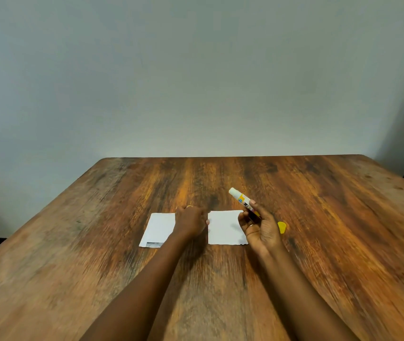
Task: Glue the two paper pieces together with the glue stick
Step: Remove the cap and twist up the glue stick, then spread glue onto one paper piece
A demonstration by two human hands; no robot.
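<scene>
Right hand [261, 227]: fingers curled round the lower barrel of the glue stick.
Slim white plastic glue stick [242, 201]: cylinder with a yellow-and-blue label, uncapped, its white tip angled up and away to the left, above the far right corner of the right paper.
Left hand [191, 221]: knuckles up between the 2 sheets, touching the right sheet's left edge; grip cannot be told.
White squarish right paper [223, 228]: flat, ragged near edge.
White left paper [159, 228]: flat, grey print along its near edge.
Small yellow rounded cap [281, 227]: on the table, just right of the hand holding the stick.
Brown streaked wood-grain table [73, 254]: matte, rounded far corners.
</scene>
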